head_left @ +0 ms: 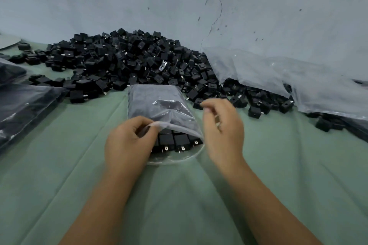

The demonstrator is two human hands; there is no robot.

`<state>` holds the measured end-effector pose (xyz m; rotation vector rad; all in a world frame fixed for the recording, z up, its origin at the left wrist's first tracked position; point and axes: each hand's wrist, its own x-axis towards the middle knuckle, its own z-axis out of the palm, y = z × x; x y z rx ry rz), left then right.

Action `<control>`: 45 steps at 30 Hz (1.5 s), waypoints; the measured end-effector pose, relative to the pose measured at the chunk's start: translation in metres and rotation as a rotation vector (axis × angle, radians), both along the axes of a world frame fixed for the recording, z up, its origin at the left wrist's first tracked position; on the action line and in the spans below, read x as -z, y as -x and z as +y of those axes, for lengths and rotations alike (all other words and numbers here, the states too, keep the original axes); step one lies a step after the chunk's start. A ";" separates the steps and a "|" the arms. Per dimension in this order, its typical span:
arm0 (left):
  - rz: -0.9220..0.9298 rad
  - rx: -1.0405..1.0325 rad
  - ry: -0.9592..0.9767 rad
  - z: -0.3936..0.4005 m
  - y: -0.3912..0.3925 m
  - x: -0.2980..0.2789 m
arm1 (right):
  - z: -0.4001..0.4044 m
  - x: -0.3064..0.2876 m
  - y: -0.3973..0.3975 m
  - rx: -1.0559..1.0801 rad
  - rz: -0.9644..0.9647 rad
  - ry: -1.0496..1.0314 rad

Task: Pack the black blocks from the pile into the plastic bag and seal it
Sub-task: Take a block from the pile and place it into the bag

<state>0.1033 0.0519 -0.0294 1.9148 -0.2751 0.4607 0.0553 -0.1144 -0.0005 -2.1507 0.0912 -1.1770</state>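
A clear plastic bag [157, 103] lies on the green cloth in front of me, its mouth toward me and packed with black blocks [174, 142] that show at the opening. My left hand [127, 141] pinches the upper lip of the bag's mouth and lifts it. My right hand [223, 127] hovers just right of the mouth, blurred, fingers loosely curled and holding nothing. Behind the bag spreads a large pile of black blocks [131, 61] with metal pins.
Filled plastic bags [25, 105] lie at the left edge. A heap of empty clear bags [278, 77] drapes over blocks at the right, against the grey wall. Loose blocks [256, 111] are scattered right of the bag. Green cloth [179, 195] covers the table.
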 end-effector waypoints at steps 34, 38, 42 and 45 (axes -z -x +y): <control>0.072 0.142 0.201 0.004 0.008 -0.003 | 0.055 0.024 0.027 0.029 0.080 0.529; 0.055 0.114 0.194 0.004 0.007 -0.001 | 0.058 0.023 0.022 0.132 0.363 0.681; -0.007 0.131 0.193 0.004 0.006 0.000 | 0.061 0.028 0.027 0.102 0.377 0.589; -0.108 0.163 0.165 0.004 0.009 -0.002 | 0.061 0.029 0.028 0.056 0.442 0.559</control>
